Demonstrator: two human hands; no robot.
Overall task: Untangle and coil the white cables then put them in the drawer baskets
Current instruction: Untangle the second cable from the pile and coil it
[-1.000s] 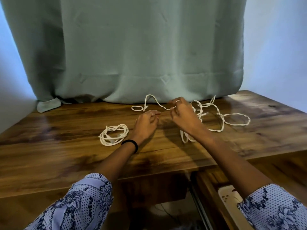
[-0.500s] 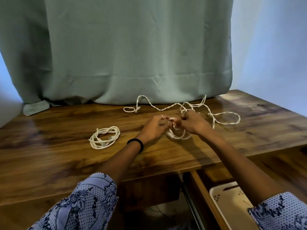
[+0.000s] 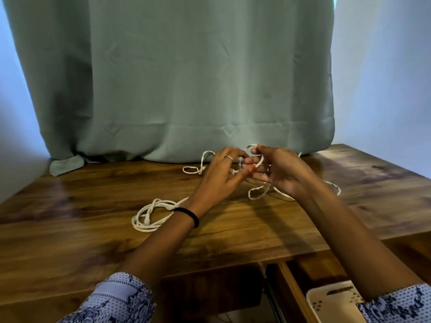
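Nearest the camera, a white perforated basket (image 3: 331,304) sits in the open drawer (image 3: 293,292) below the front edge of the wooden table (image 3: 93,241), at lower right. On the tabletop, left of centre, a coiled white cable (image 3: 149,215) lies flat as a loose oval, long axis running from near-left to far-right; its far-right end passes under the left wrist, which wears a black band (image 3: 190,215). Farther back, the tangled white cable (image 3: 258,194) spreads mainly left to right across the table, with one small loop at its left end, one near loop below the hands and one loop out to the right. The left hand (image 3: 221,176) is raised above this tangle, fingers extended and spread, their tips against the cable between both hands; whether they pinch it cannot be told. The right hand (image 3: 277,171) holds a strand lifted off the table, thumb and forefinger curled around it. Behind the table hangs a grey-green curtain (image 3: 186,78), flanked by pale blue walls (image 3: 384,78).
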